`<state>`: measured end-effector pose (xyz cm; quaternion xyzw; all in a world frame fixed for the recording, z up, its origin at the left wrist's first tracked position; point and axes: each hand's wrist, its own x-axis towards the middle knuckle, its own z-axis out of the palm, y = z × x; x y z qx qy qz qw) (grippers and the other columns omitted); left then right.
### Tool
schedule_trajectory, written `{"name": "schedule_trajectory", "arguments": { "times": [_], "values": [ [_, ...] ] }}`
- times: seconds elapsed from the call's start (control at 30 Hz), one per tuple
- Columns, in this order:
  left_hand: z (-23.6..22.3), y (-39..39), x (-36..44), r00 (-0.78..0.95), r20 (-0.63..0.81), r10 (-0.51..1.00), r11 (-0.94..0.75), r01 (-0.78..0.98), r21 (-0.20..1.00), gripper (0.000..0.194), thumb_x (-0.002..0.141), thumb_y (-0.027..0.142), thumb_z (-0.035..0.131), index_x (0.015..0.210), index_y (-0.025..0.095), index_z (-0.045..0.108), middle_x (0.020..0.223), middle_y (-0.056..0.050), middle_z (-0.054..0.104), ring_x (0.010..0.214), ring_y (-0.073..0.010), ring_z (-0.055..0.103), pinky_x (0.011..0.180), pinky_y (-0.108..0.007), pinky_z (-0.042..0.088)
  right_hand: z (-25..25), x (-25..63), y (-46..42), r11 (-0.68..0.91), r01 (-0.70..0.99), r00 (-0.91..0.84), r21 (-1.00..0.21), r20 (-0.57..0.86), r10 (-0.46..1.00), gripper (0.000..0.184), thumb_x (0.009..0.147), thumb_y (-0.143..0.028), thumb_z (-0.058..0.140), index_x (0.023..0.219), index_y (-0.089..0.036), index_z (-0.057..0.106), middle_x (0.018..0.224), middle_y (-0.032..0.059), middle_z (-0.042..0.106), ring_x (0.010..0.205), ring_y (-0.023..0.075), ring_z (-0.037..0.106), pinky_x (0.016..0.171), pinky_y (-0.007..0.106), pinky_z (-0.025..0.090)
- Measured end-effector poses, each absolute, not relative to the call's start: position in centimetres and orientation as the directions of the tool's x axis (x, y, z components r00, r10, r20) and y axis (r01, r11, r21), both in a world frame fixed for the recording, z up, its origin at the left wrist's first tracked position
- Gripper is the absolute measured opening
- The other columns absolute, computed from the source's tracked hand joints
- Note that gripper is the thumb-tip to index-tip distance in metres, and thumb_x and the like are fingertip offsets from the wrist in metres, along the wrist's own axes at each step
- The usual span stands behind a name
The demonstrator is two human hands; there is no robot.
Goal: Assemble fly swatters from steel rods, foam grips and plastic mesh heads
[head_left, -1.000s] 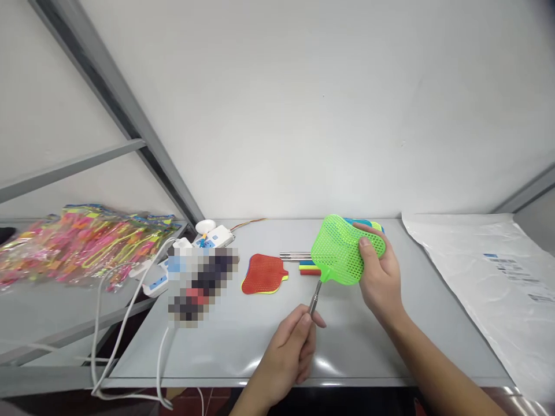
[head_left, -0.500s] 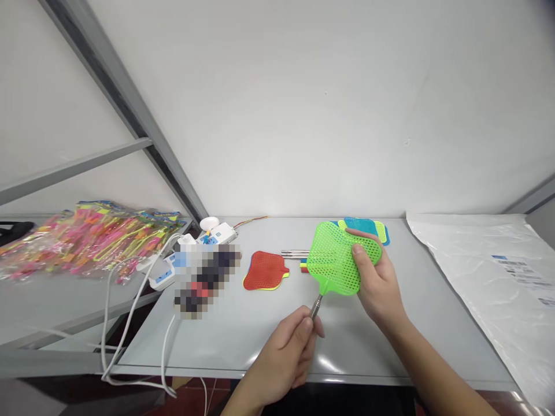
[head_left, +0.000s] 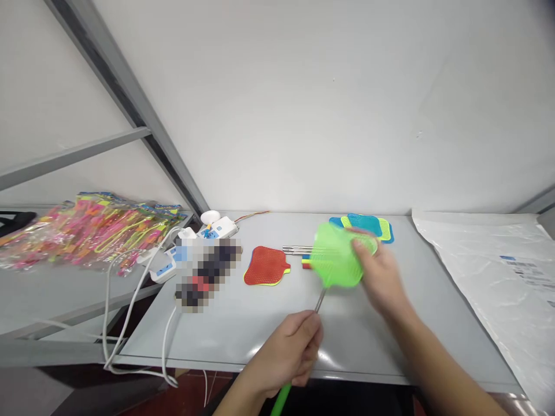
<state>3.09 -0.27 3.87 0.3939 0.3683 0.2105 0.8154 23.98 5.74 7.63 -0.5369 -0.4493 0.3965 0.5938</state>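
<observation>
My right hand [head_left: 381, 274] grips the edge of a bright green fly swatter head [head_left: 336, 260], its thumb across the front; both are blurred by motion. A thin metal rod [head_left: 320, 300] runs down from the head into my left hand [head_left: 292, 352], which is closed around it. Below that hand a green handle end [head_left: 281, 400] sticks out. Behind the swatter lie several metal rods [head_left: 295, 250] and partly hidden red, yellow and blue handles [head_left: 306, 262]. To the left rests a stack of swatter heads with a red one [head_left: 266, 266] on top.
Blue and yellow swatter heads [head_left: 366, 225] lie at the back. A white plastic bag [head_left: 485, 266] covers the right side. White power strips [head_left: 173, 263], cables [head_left: 130, 312] and a pixelated object [head_left: 208, 277] are at the left, beside a heap of bagged pink and yellow items [head_left: 99, 234].
The green swatter head has shifted slightly right and is now blurred. A green handle end has come into view below my left hand. The camera view has shifted a little.
</observation>
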Motion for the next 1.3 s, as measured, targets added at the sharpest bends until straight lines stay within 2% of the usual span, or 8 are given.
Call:
{"name": "schedule_trajectory", "arguments": {
  "times": [0.1,0.17,0.27,0.4,0.7,0.93,1.07,1.3],
  "values": [
    [4.3,-0.3,2.7,0.634,-0.491,0.597,0.588,0.071,0.806,0.039,0.093,0.055,0.043,0.077,0.02,0.046,0.053,0.01,0.026,0.041,-0.0057,0.018,0.035,-0.016,0.018,8.7,27.3,7.8,0.245,-0.088,0.533,-0.966,0.162,0.83,0.035,0.083,-0.045,0.062,0.111,-0.024,0.061,0.081,0.0018,0.062,0.067,0.0174,0.06,0.058,0.03,0.048],
    [5.0,-0.1,2.9,0.623,-0.478,0.619,0.544,0.098,0.833,0.039,0.094,0.055,0.041,0.078,0.02,0.048,0.055,0.009,0.027,0.043,-0.0064,0.018,0.035,-0.016,0.019,8.7,27.5,7.6,0.247,-0.184,0.541,-0.951,0.112,0.834,0.036,0.085,-0.051,0.057,0.109,-0.025,0.06,0.072,-0.0011,0.055,0.056,0.0146,0.052,0.049,0.027,0.042],
    [5.8,0.5,3.9,0.627,-0.42,0.656,0.466,0.101,0.879,0.038,0.094,0.055,0.04,0.081,0.02,0.05,0.056,0.009,0.028,0.043,-0.007,0.018,0.036,-0.017,0.018,7.4,24.7,4.8,0.041,-0.317,0.205,-0.948,-0.027,0.978,0.048,0.089,-0.066,0.037,0.103,-0.026,0.058,0.06,-0.0048,0.041,0.044,0.0119,0.034,0.042,0.027,0.032],
    [6.2,0.6,4.8,0.625,-0.394,0.674,0.375,0.171,0.911,0.041,0.092,0.057,0.04,0.079,0.02,0.052,0.055,0.008,0.031,0.042,-0.0072,0.021,0.038,-0.019,0.017,6.4,22.5,1.2,-0.061,-0.088,-0.083,-0.994,-0.053,0.995,0.038,0.087,-0.057,0.054,0.08,-0.02,0.059,0.049,-0.0082,0.028,0.044,0.0091,0.023,0.044,0.025,0.019],
    [8.5,0.2,2.2,0.595,-0.283,0.752,0.043,0.384,0.922,0.038,0.094,0.048,0.041,0.075,0.02,0.059,0.063,0.003,0.045,0.057,-0.0124,0.04,0.053,-0.022,0.03,9.6,28.3,2.9,0.195,-0.305,0.292,-0.932,0.104,0.951,0.032,0.088,-0.049,0.058,0.075,-0.02,0.059,0.048,-0.0094,0.021,0.045,0.0081,0.018,0.044,0.023,0.019],
    [8.4,1.4,3.1,0.598,-0.117,0.793,-0.235,0.478,0.847,0.035,0.095,0.042,0.041,0.078,0.022,0.065,0.076,-0.001,0.064,0.076,-0.0194,0.056,0.068,-0.025,0.036,5.7,23.4,0.0,-0.025,-0.134,0.04,-0.991,-0.031,0.999,0.04,0.091,-0.056,0.048,0.079,-0.02,0.059,0.045,-0.0066,0.036,0.043,0.0087,0.03,0.044,0.024,0.022],
    [8.3,1.6,3.0,0.612,-0.134,0.78,-0.276,0.528,0.803,0.035,0.097,0.041,0.036,0.08,0.022,0.061,0.079,-0.001,0.063,0.079,-0.0196,0.057,0.07,-0.026,0.036,6.6,24.8,0.1,0.062,-0.053,0.152,-0.997,0.053,0.987,0.037,0.091,-0.052,0.051,0.079,-0.019,0.061,0.046,-0.0058,0.038,0.045,0.0087,0.03,0.045,0.025,0.021],
    [8.9,1.7,-1.0,0.595,-0.267,0.758,-0.277,0.665,0.694,0.035,0.097,0.046,0.036,0.078,0.022,0.053,0.079,0.001,0.056,0.081,-0.0176,0.053,0.071,-0.026,0.035,8.6,29.3,1.7,0.318,-0.248,0.477,-0.915,0.17,0.862,0.034,0.091,-0.041,0.058,0.066,-0.018,0.055,0.05,-0.0063,0.034,0.044,0.0067,0.027,0.045,0.024,0.024]
  ]
}}
